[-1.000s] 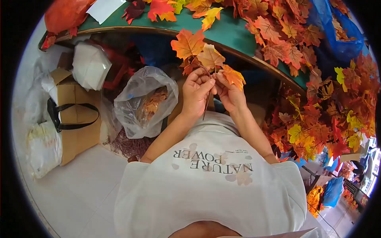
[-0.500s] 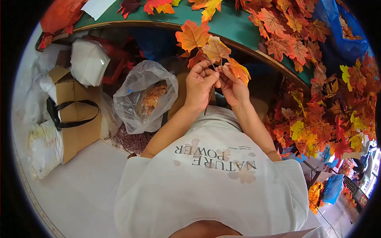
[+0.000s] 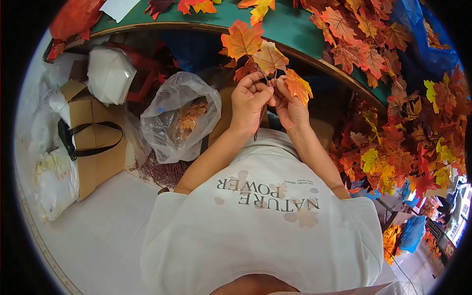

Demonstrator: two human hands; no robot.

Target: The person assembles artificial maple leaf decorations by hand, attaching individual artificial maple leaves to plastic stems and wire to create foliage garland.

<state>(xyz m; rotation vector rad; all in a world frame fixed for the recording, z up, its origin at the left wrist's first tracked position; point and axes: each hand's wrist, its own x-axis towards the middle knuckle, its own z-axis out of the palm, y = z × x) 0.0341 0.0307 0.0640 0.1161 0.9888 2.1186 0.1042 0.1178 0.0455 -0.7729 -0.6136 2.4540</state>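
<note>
An artificial maple leaf spray (image 3: 243,40) with orange and pale yellow leaves stands up from my hands, in front of the table edge. My left hand (image 3: 248,105) is closed round its thin brown stem, whose lower end hangs below the fingers. Close beside it, my right hand (image 3: 291,109) pinches the stalk of an orange-yellow maple leaf (image 3: 298,87) that tilts over its fingers. The two sets of fingertips nearly meet, and the exact joint between the stems is hidden by them.
A green table (image 3: 295,32) curves across ahead, edged in wood. Heaped maple leaves (image 3: 393,142) and a blue plastic bag (image 3: 432,44) lie at the right. At the left are an open clear plastic bag (image 3: 162,137), a cardboard box (image 3: 101,147) with a black strap and white packaging (image 3: 110,76).
The leaf spray has shifted very slightly to the right. Both hands keep nearly the same place and grip.
</note>
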